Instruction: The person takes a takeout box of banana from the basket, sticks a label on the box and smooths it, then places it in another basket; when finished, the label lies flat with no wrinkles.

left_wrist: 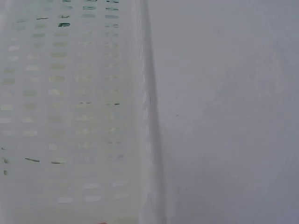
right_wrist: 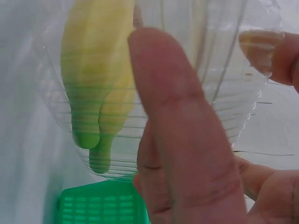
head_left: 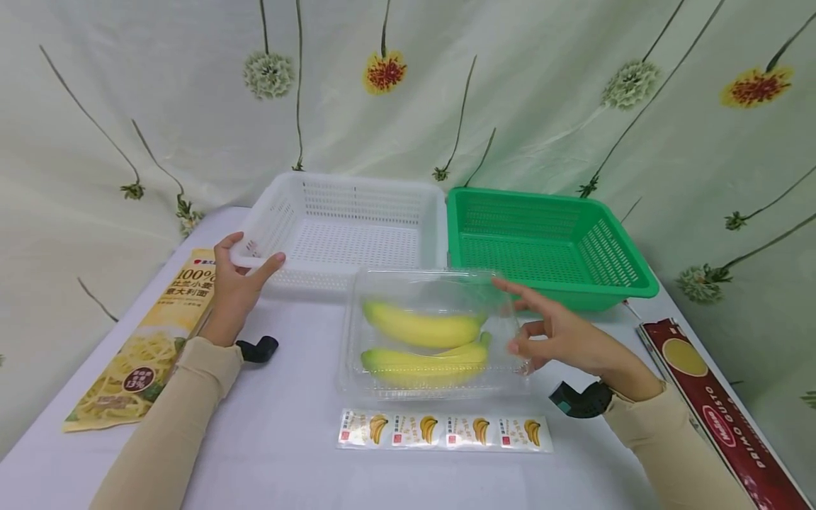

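A clear plastic clamshell box (head_left: 503, 382) holds two yellow bananas (head_left: 423, 327) with greenish ends. My right hand (head_left: 570, 341) holds the box by its right side, thumb and fingers spread along that edge. In the right wrist view the thumb (right_wrist: 259, 53) shows partly through the clear plastic, and the bananas (right_wrist: 96, 60) lie side by side inside. My left hand (head_left: 241, 294) grips the near left corner of a white perforated basket (head_left: 357, 265), its thumb over the rim. The left wrist view shows the basket's rim (left_wrist: 148, 93) and slotted wall, with the hand almost wholly hidden.
A green basket (head_left: 542, 290) stands right of the white one. A strip of banana stickers (head_left: 445, 431) lies in front of the box. A yellow pasta bag (head_left: 149, 340) lies at the left, a dark red pack (head_left: 720, 411) at the right. Floral cloth (head_left: 408, 127) hangs behind the table.
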`<action>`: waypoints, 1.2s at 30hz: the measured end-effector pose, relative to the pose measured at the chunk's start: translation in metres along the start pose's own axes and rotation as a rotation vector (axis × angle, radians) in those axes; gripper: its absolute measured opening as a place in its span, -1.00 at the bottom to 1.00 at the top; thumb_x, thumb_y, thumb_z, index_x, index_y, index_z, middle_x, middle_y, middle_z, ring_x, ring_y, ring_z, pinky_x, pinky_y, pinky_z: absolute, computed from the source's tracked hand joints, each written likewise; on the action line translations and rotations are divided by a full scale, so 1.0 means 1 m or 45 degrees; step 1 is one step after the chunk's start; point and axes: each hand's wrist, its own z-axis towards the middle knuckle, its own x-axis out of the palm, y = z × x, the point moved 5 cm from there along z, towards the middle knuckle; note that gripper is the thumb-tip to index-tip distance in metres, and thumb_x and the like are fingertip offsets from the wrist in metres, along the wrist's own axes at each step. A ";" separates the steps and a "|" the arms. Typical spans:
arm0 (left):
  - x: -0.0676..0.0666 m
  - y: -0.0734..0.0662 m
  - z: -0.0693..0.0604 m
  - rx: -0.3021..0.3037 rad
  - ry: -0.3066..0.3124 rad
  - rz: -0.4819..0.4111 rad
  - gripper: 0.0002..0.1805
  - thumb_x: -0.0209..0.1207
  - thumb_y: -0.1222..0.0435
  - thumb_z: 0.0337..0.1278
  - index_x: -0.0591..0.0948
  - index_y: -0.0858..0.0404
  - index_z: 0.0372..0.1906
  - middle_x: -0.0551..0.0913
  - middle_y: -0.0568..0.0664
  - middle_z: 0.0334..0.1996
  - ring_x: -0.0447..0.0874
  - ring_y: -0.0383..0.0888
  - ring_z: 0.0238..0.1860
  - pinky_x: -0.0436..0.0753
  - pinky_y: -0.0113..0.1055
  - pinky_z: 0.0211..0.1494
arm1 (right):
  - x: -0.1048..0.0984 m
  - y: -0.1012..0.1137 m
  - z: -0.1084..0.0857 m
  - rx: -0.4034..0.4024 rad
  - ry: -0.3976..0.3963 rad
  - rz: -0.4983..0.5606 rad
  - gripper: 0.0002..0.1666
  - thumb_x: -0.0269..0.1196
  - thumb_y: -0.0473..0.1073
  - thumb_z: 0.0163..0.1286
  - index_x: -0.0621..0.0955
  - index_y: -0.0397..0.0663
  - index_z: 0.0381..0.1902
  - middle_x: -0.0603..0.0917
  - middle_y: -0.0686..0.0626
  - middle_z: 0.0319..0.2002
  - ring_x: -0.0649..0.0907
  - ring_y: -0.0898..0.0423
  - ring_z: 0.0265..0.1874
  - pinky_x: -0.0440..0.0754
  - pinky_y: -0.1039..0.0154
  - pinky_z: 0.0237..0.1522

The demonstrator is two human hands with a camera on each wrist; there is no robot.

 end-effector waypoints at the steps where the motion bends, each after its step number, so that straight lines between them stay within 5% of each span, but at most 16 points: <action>1: 0.000 0.000 0.000 -0.001 0.002 0.015 0.06 0.36 -0.03 0.44 -0.09 0.00 0.72 0.12 0.12 0.64 0.33 -0.13 0.28 0.41 -0.39 0.17 | 0.001 -0.003 -0.001 0.007 0.008 0.014 0.14 0.42 -0.26 0.50 0.00 -0.03 0.78 0.21 -0.51 0.47 0.71 -0.07 -0.19 0.84 -0.02 -0.27; 17: 0.000 -0.001 0.002 -0.068 0.029 0.107 0.10 0.33 -0.11 0.45 -0.16 -0.01 0.73 0.03 0.16 0.65 0.24 -0.06 0.27 0.35 -0.30 0.14 | 0.001 -0.055 -0.002 0.097 0.016 0.069 0.16 0.44 -0.20 0.50 -0.02 -0.09 0.77 0.21 -0.53 0.48 0.73 -0.01 -0.19 0.80 0.08 -0.26; 26: -0.001 -0.005 0.004 -0.107 0.060 0.159 0.12 0.27 -0.15 0.47 -0.23 -0.03 0.75 -0.01 0.21 0.68 0.25 0.04 0.33 0.39 -0.18 0.25 | -0.009 -0.066 0.005 0.167 -0.038 0.068 0.14 0.42 -0.26 0.49 0.00 -0.02 0.78 0.23 -0.50 0.49 0.73 -0.06 -0.10 0.80 0.02 -0.20; 33: -0.002 -0.012 0.000 -0.056 0.002 0.181 0.11 0.28 -0.10 0.48 -0.21 0.05 0.76 -0.18 0.19 0.72 0.02 0.20 0.60 0.18 0.09 0.63 | -0.007 -0.064 0.006 0.181 -0.061 0.034 0.15 0.44 -0.21 0.50 -0.01 -0.03 0.78 0.21 -0.54 0.50 0.72 -0.16 0.01 0.82 -0.04 -0.14; 36: -0.004 -0.020 -0.006 0.051 -0.045 0.234 0.06 0.31 -0.01 0.48 -0.10 0.10 0.76 -0.12 0.23 0.70 -0.04 0.26 0.63 0.05 0.20 0.66 | -0.006 -0.062 0.006 0.179 -0.050 -0.018 0.15 0.43 -0.17 0.52 -0.03 -0.02 0.78 0.21 -0.54 0.51 0.71 -0.14 0.05 0.81 -0.03 -0.12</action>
